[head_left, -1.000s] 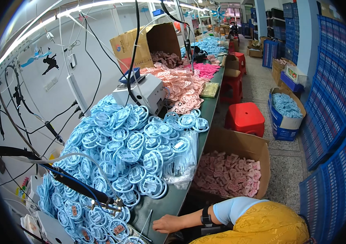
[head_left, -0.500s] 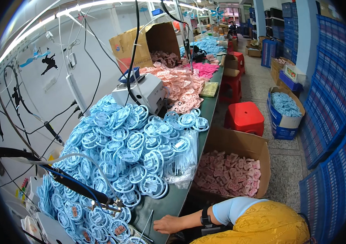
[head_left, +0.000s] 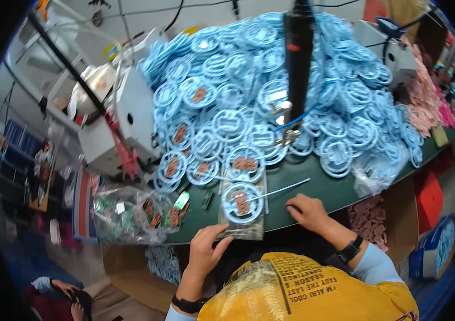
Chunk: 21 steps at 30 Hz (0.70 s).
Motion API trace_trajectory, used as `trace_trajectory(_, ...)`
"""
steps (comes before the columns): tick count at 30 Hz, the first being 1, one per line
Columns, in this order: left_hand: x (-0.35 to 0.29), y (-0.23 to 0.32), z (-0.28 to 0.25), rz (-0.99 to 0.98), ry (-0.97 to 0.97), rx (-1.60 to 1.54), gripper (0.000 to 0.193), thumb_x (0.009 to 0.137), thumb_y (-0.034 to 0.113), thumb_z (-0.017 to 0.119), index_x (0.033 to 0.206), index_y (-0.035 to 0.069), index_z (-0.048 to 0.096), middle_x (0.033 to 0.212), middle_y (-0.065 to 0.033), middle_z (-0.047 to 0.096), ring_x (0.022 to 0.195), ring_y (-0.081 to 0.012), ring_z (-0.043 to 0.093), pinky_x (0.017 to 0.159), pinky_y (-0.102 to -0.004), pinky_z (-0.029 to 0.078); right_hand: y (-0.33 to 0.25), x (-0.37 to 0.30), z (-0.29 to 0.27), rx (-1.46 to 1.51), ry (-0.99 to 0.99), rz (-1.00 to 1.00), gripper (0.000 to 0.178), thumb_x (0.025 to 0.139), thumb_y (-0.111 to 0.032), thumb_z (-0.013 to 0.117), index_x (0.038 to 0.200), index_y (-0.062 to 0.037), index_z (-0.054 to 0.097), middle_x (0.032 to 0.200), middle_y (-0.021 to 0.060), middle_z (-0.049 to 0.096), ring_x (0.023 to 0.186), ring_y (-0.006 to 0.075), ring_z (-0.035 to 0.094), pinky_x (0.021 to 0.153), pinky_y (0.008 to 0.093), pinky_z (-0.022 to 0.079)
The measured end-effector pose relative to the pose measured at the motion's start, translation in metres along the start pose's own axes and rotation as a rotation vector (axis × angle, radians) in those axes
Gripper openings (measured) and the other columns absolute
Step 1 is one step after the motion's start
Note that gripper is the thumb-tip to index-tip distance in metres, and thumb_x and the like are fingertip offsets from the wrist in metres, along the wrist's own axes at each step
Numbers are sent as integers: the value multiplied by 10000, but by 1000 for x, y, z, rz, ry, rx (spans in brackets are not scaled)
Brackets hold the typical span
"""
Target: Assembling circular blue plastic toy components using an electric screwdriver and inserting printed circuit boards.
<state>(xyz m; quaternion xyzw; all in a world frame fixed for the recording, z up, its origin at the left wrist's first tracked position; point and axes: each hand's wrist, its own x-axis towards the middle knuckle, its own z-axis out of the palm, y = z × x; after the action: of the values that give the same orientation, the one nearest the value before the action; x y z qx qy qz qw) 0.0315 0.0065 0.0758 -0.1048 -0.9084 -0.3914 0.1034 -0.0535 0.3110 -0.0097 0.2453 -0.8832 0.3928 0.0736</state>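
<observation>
One light-blue ring sits at the middle of my view, lying on a flat pad at the near edge of the green table, with a small brown board inside it. I see a pale stick running from it toward the far right. The left hand is just beside the pad on the near left, thumb and forefinger parted with a gap between them; whether a fingertip touches the pad, I can't tell. The right hand rests by the table edge, right of the ring, fingers loosely curled, and from here I can't tell whether they close on anything. Just beyond the ring lies a second blue ring, also bearing a brown board, and past it rises a broad heap of blue rings. A black rod-shaped tool hangs over that heap, its metal end pointing down. On the left I have a clear bag of green and brown boards, with a grey box beyond it; far right, a pink heap and, nearer, a red stool.
</observation>
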Motion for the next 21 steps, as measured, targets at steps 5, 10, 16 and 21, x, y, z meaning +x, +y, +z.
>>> trace_trajectory(5, -6, -21, -5, -9, 40, 170, 266, 806, 100, 766, 1048, 19, 690, 986, -138, 708, 874, -320, 673, 773, -378, 519, -22, 22, -3, 97, -5, 14, 129, 824, -66, 710, 945, -58, 664, 829, 103, 609, 684, 313, 634, 596, 390, 512)
trace_trajectory(10, -15, -52, -11, -184, 76, 254, 288, 797, 107, 778, 1048, 10, 674, 892, -139, 660, 749, -276, 665, 655, -346, 517, -50, 47, 10, 57, -15, -109, 180, 807, -51, 728, 975, -60, 664, 849, 93, 593, 684, 294, 630, 587, 377, 505)
trace_trajectory(16, 21, -76, 5, -109, 202, 294, 288, 781, 130, 797, 991, 16, 636, 882, -121, 599, 707, -269, 622, 620, -374, 493, -70, 83, 30, 63, -43, -302, 196, 807, -83, 745, 988, -81, 671, 854, 79, 595, 696, 268, 620, 587, 366, 497)
trace_trajectory(21, 36, -118, 20, -133, 184, 298, 240, 815, 156, 761, 979, 22, 649, 870, -113, 620, 763, -308, 633, 659, -400, 510, -77, 93, 17, 58, -104, -269, 324, 788, -114, 761, 1093, -85, 656, 966, 93, 603, 782, 279, 643, 625, 371, 517)
